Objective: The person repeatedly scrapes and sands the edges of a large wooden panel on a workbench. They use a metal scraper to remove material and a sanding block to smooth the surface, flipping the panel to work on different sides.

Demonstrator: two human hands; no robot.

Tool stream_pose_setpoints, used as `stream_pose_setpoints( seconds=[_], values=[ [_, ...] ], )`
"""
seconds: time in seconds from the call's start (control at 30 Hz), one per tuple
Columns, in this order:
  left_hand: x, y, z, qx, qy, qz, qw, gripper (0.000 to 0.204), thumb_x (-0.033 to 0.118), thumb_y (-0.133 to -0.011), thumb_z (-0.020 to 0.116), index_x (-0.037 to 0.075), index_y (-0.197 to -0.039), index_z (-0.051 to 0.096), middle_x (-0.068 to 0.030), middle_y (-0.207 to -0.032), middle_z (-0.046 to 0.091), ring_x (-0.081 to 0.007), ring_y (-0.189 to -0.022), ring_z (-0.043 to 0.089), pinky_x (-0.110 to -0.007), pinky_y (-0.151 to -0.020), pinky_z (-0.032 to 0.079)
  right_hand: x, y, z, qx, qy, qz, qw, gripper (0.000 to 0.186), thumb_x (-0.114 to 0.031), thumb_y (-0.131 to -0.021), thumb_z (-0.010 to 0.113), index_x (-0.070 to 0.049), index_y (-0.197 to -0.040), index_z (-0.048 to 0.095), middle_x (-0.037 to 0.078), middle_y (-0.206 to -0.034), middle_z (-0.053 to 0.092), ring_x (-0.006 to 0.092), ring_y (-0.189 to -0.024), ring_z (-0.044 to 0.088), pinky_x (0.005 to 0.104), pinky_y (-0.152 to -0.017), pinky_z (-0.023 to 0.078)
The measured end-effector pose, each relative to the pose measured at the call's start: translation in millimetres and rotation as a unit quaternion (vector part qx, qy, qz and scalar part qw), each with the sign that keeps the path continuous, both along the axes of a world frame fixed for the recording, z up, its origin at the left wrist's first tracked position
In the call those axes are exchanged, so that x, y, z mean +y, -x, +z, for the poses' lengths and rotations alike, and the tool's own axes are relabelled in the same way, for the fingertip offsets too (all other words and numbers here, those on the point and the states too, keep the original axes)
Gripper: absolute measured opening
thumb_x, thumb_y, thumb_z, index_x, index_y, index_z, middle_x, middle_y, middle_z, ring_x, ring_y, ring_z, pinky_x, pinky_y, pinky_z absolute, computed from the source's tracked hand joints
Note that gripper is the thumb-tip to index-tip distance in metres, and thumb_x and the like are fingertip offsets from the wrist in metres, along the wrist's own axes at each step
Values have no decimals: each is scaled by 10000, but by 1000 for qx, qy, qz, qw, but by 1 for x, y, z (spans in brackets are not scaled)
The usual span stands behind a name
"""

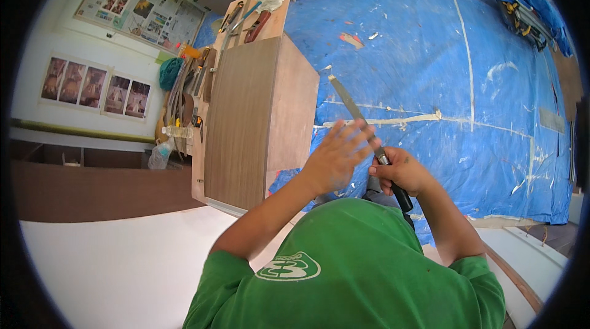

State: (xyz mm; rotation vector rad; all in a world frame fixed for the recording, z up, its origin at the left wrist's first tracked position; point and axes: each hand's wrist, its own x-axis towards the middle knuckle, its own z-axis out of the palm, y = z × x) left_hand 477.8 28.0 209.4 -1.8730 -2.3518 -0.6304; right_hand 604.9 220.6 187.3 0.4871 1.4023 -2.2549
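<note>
Watching through the head camera, I take the large wood-grain box as my landmark. To its right, the long-bladed, knife-like tool is held up at a slant above the blue floor sheet; its tip leans toward the box and its black handle points back to the green shirt.

I see the right hand, farther from the box, closed around the upper part of that handle, thumb near the metal collar, with the butt sticking out below the fist. The left hand, just beside the box's near right corner, is open with its fingers spread and crossing the blade, gripping nothing that I can make out. The fingers are blurred, so I cannot tell whether they touch the steel.

The box lies on a pale wooden worktop. Beyond the box, that surface carries a dark-red elongated tool, a blue-handled tool and a crumpled white wad. Left of the box I find a teal bundle, an orange object and a clear plastic bag.
</note>
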Motion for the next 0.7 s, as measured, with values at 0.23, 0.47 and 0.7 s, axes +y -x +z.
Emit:
stream_pose_setpoints(
  seconds=[0.23,0.47,0.7],
  values=[
    [-10,67,-22,142,15,143,979,622,95,-917,605,138,-1524,475,-219,-1580,431,-368,-1495,372,-518,-1245,264,6,-4,30,20,-89,52,994,188,-151,-929,735,-45,-922,579,20,-643,577,129,-496,569,300,-470,462],
    [7,36,-61,-646,-244,183,699,541,395,-1097,499,93,-1540,433,-165,-1460,559,-254,-1259,597,-428,-1079,468,-10,1,12,35,-90,39,995,164,-166,-953,697,-40,-935,595,35,-617,578,135,-490,567,298,-467,457],
    [-34,1,-48,-693,55,263,669,535,454,-1073,528,15,-1371,598,-147,-1164,696,-237,-944,688,-393,-895,547,19,20,-67,-82,-285,-27,955,179,-154,-913,707,-15,-916,594,53,-612,578,164,-484,586,334,-453,498]
  ],
)
